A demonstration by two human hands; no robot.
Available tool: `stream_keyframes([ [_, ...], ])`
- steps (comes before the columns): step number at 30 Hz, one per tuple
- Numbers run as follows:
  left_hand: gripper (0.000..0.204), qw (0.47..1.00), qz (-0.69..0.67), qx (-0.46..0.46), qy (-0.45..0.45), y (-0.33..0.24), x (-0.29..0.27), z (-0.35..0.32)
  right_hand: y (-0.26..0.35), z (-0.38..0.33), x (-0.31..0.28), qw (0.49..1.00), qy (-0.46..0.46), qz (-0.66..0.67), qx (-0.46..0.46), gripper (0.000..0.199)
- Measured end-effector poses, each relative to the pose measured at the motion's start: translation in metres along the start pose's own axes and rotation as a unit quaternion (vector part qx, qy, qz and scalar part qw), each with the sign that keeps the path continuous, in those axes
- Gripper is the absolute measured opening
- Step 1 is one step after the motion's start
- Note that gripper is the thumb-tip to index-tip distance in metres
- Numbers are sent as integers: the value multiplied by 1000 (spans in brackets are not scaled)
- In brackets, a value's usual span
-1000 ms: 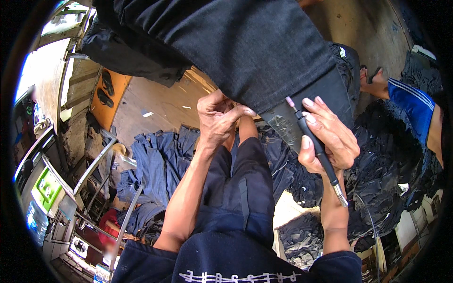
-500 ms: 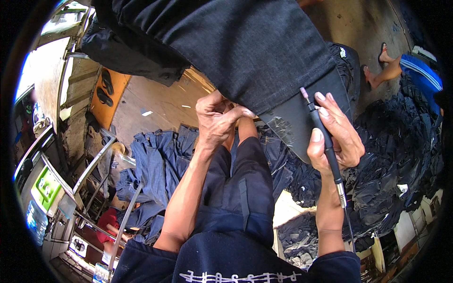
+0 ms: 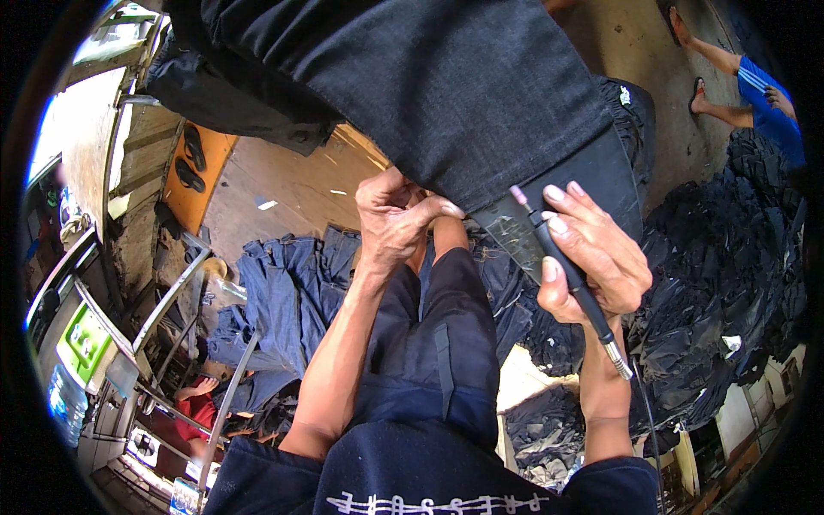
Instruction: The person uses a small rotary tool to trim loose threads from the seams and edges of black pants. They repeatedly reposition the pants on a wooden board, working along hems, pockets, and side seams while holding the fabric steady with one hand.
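Observation:
Dark denim trousers (image 3: 463, 94) are stretched over a flat dark board (image 3: 592, 180), whose scuffed end sticks out past the hem. My left hand (image 3: 399, 215) is closed, pinching the left corner of the hem between thumb and fingers. In my right hand (image 3: 605, 257) is a black pen-shaped rotary grinder (image 3: 571, 275), held between thumb and fingers. Its pink grinding tip points up and left, close to the hem over the board; whether it touches the cloth I cannot tell. A thin cable runs down from the tool's metal end.
Piles of dark denim (image 3: 704, 283) lie to the right, with bluish jeans (image 3: 283, 292) at the left. Black sandals (image 3: 190, 163) rest on an orange panel. Another person in blue shorts (image 3: 768, 94) is at upper right; a person in red (image 3: 197, 412) is at lower left. Metal bars (image 3: 172, 296) stand on the left.
My right hand has moved left and slightly down with the grinder, its tip now farther left near the hem. My left hand stays put. The person in blue shorts has shifted their legs.

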State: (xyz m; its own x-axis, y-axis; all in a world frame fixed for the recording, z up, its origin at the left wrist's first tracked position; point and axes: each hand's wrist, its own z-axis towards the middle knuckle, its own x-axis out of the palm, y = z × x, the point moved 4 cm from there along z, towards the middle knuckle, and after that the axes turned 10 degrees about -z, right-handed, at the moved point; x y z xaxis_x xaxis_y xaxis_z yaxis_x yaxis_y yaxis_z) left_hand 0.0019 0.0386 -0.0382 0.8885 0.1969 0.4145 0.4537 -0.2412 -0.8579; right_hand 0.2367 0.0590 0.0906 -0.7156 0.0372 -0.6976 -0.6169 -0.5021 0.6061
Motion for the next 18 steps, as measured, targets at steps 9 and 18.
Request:
stream_keyframes([
  [9,41,997,74,23,-9,12,-14,2,-2,-1,-3,1000,-15,-3,10,30],
  [18,32,997,81,-2,3,-1,-7,3,-9,-4,-9,996,-52,-15,69,35],
])
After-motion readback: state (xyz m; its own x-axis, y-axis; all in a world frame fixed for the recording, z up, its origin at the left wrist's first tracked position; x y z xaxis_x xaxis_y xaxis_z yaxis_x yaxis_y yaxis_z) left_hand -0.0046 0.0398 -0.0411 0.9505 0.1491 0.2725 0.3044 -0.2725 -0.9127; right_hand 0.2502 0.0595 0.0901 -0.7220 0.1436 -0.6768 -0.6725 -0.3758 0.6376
